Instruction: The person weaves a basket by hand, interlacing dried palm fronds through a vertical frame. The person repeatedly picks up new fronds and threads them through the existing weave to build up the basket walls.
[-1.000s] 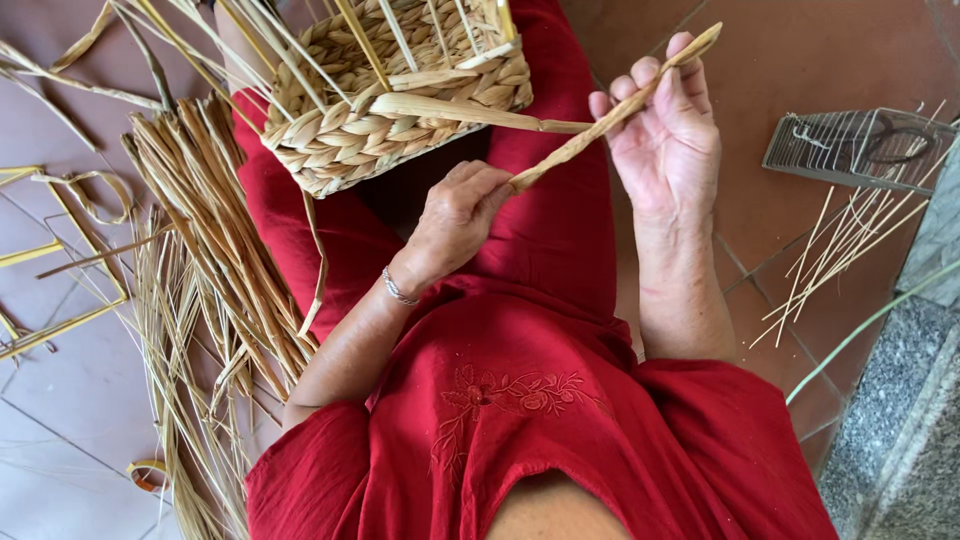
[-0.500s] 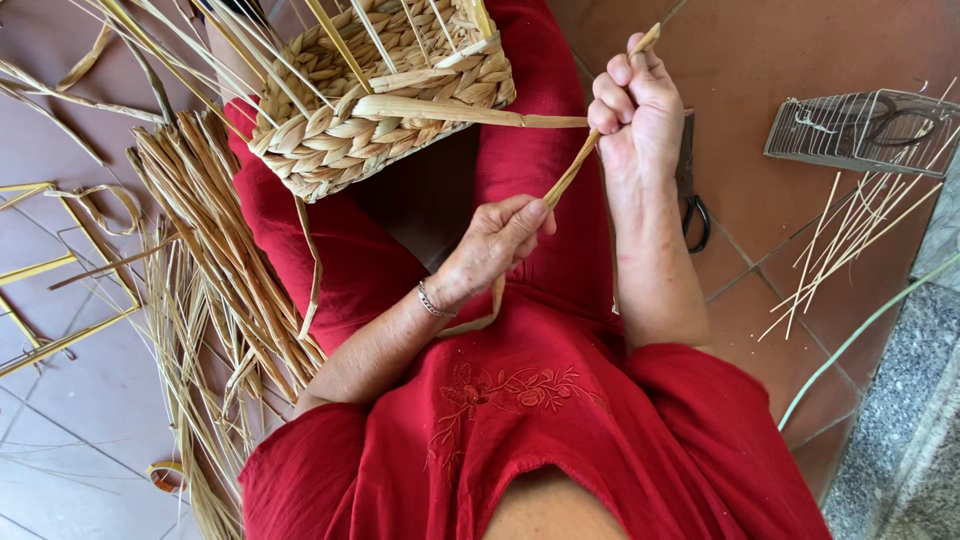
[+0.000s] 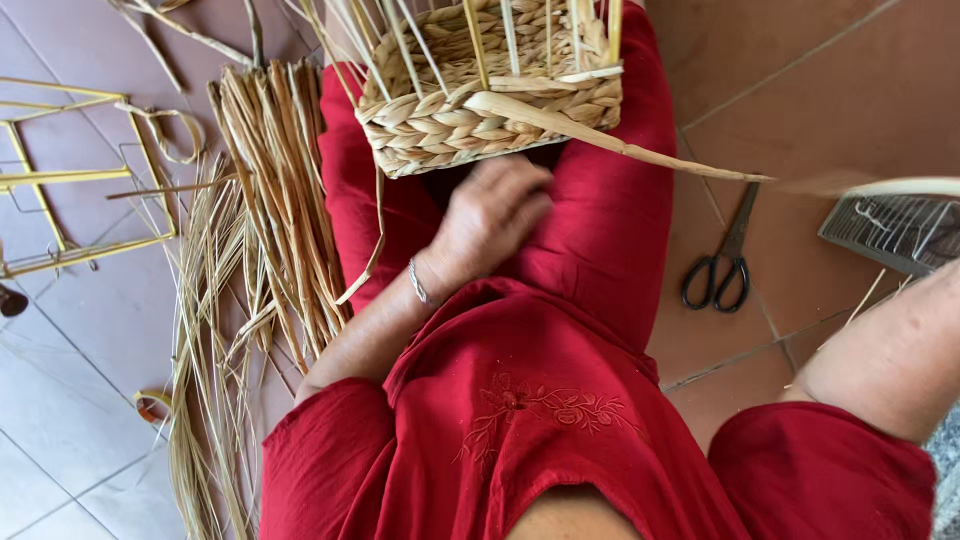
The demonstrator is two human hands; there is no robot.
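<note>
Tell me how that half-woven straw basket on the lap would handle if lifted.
The basket is probably light: woven from dry plaited straw. Its braided wall looks fairly stiff, but the loose upright stakes would likely flex. The long trailing strand may snag or drag.

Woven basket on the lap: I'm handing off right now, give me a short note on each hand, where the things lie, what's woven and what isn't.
Left hand: open, resting on the red-clothed lap just below the woven basket; it holds nothing.
Right hand: out of view past the right edge; only the forearm shows. A long flat strand runs from the basket's front rim out to the right.
Basket: sits on the lap, lower rows plaited, upright stakes standing bare above them.
Left to do: upper wall looks unwoven.
Nearby: bundle of loose straw on the floor at the left, scissors on the tiles at the right.
</note>
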